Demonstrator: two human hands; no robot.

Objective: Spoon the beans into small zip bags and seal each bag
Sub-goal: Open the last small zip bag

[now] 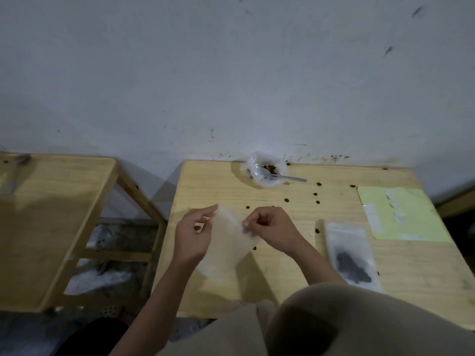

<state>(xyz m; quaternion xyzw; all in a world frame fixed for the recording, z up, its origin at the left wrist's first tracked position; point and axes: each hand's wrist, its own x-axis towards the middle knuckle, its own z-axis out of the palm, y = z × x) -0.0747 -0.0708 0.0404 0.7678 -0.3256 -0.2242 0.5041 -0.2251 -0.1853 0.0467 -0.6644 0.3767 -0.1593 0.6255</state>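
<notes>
An empty, see-through small zip bag (227, 242) hangs above the wooden table (295, 273). My left hand (194, 235) pinches its upper left edge and my right hand (272, 229) pinches its right edge near the top. At the back of the table lies an open clear bag with brown beans (266, 172), and a metal spoon (282, 178) rests in it with the handle pointing right. A filled zip bag (350, 255) with dark beans lies flat at the right.
Several loose beans (286, 200) are scattered over the table. A yellow-green sheet (401, 214) lies at the far right. A second wooden table (51, 214) stands to the left across a gap. A grey wall rises behind both.
</notes>
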